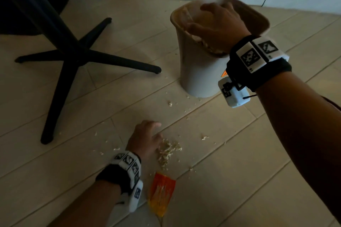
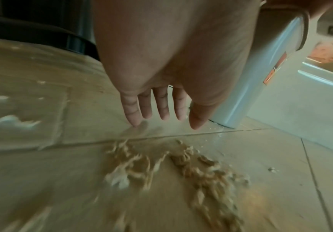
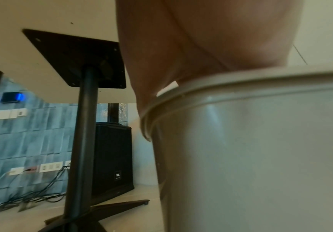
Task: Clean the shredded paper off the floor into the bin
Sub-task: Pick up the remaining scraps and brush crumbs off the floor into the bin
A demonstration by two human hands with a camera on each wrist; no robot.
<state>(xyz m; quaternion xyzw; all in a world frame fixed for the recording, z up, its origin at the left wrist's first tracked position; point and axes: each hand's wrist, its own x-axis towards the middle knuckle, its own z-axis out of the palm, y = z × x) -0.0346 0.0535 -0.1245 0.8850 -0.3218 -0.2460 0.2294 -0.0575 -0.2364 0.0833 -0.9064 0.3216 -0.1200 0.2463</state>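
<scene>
A loose pile of shredded paper [image 1: 168, 150] lies on the pale tiled floor, with small scraps scattered around it. My left hand [image 1: 156, 131] rests on the floor just left of the pile. In the left wrist view its fingers [image 2: 162, 106] are straight and hold nothing, with the shredded paper [image 2: 181, 169] just below them. The beige bin [image 1: 199, 72] stands upright further back. My right hand [image 1: 201, 16] hangs over its opening with thumb and fingers spread; the fingertips dip out of sight inside. Shredded paper shows under the palm at the near rim [image 1: 208, 47].
An orange wrapper [image 1: 161, 194] lies on the floor beside my left wrist. A black table base [image 1: 73, 57] with four legs stands left of the bin. In the right wrist view a black speaker [image 3: 112, 157] and cables sit by the far wall.
</scene>
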